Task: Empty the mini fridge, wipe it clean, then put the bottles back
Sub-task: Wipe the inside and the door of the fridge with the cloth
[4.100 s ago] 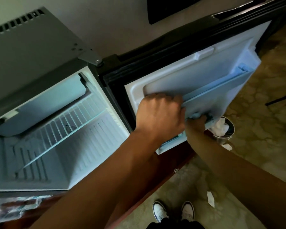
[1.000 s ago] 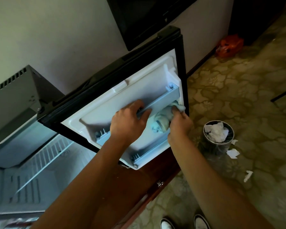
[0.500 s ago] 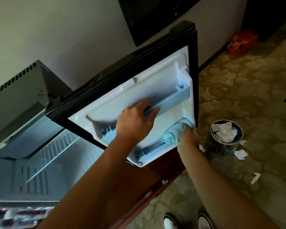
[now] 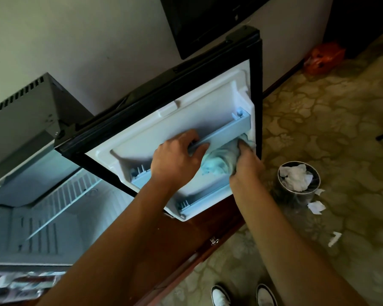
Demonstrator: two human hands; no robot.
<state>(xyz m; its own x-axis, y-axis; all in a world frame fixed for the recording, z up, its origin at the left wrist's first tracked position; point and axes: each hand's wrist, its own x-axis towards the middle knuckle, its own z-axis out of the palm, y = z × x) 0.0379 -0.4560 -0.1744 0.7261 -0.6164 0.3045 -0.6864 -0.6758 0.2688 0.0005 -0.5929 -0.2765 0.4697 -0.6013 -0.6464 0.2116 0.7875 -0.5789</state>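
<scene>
The mini fridge door (image 4: pixel 155 120) stands swung open, its white inner liner facing me. My left hand (image 4: pixel 175 160) grips the upper door shelf rail (image 4: pixel 228 131), fingers curled over its edge. Just right of it, my right hand (image 4: pixel 245 162) holds a bunched pale blue-green cloth (image 4: pixel 219 161) pressed into the door pocket below that rail. The lower door shelf (image 4: pixel 203 195) holds nothing. The fridge cavity (image 4: pixel 53 213) at the left is lit and holds only a white wire shelf (image 4: pixel 64 195). Blurred bottles (image 4: pixel 20 281) lie at the bottom left edge.
A small round bin (image 4: pixel 314 173) stuffed with white paper stands on the patterned floor to the right, with paper scraps (image 4: pixel 316 206) around it. An orange bag (image 4: pixel 323 58) lies by the wall. A dark screen (image 4: pixel 208 23) hangs above. My shoes (image 4: pixel 243 294) show at the bottom.
My right hand has brought the cloth up from the lower right corner of the door to just under the upper rail. My left hand has kept its grip on the rail.
</scene>
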